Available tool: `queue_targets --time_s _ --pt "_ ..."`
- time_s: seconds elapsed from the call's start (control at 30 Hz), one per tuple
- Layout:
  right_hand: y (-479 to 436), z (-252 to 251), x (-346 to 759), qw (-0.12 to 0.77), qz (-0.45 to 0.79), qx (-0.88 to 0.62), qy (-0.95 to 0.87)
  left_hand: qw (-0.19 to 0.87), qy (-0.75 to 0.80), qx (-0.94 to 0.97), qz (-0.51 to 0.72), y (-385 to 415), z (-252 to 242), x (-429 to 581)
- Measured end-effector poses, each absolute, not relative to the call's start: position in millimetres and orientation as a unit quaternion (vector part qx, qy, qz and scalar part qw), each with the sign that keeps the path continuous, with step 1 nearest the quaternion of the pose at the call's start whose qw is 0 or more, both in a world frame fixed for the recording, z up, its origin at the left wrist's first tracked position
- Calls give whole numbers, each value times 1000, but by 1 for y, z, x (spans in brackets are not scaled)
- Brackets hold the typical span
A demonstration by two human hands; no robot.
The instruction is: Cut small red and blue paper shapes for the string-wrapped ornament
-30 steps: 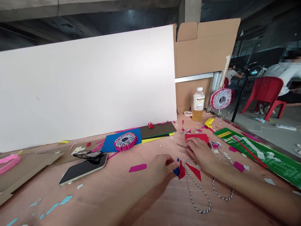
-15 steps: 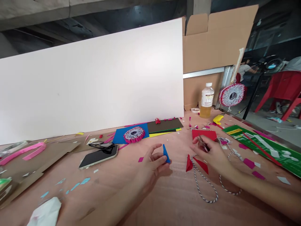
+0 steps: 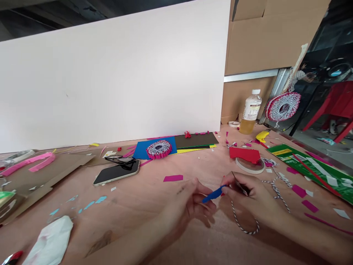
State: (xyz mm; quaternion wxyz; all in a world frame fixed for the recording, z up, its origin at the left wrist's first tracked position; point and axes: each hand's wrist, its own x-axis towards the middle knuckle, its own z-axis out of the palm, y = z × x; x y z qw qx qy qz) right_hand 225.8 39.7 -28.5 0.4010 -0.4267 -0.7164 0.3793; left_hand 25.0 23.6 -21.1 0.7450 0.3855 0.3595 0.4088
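Closer together: two hands (image 3: pixel 193 202) (image 3: pixel 244 193), one blue piece (image 3: pixel 213 194) and one tool (image 3: pixel 239 183) in their grip.

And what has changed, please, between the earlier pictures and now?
The left hand has raised the blue piece. The right hand has lifted a thin tool and moved leftward; it now touches the blue piece too. The phone and the bottle stayed in place.

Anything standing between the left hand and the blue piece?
Nothing visible does. One end of the blue piece lies right at the fingers of the left hand; its other end is at the right hand's fingertips.
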Motion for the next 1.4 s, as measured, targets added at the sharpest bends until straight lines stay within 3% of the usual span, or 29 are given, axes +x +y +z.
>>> queue_targets --time_s 0.1,0.2,0.33,0.43,0.53,0.63,0.7,0.77,0.87,1.03,1.27,1.4 --pt "42 -25 232 406 341 -344 -775 816 350 317 335 26 -20 23" --pt "41 -24 233 386 335 -256 -821 811 385 331 291 25 -21 24" --pt "38 -26 230 343 407 -338 -776 615 463 531 354 22 -20 27" --pt "36 -28 224 287 451 -409 -740 449 504 664 321 18 -16 27" --pt "34 -28 218 258 442 -448 -733 416 490 697 318 13 -14 27" --pt "30 -27 213 309 468 -478 -676 388 491 619 474 8 -14 30" --pt "25 -26 209 368 509 -484 -609 406 488 541 552 3 -15 35" --pt "21 -26 205 394 560 -481 -548 491 473 499 535 -1 -17 41" --pt "15 -28 201 374 625 -475 -493 604 448 459 474 -6 -23 50" --pt "16 -26 204 340 633 -480 -502 658 420 413 470 -2 -25 52" --pt "23 -24 220 290 596 -465 -587 574 477 463 478 17 -17 35" --pt "19 -23 228 203 548 -445 -679 543 479 475 501 20 -18 31"
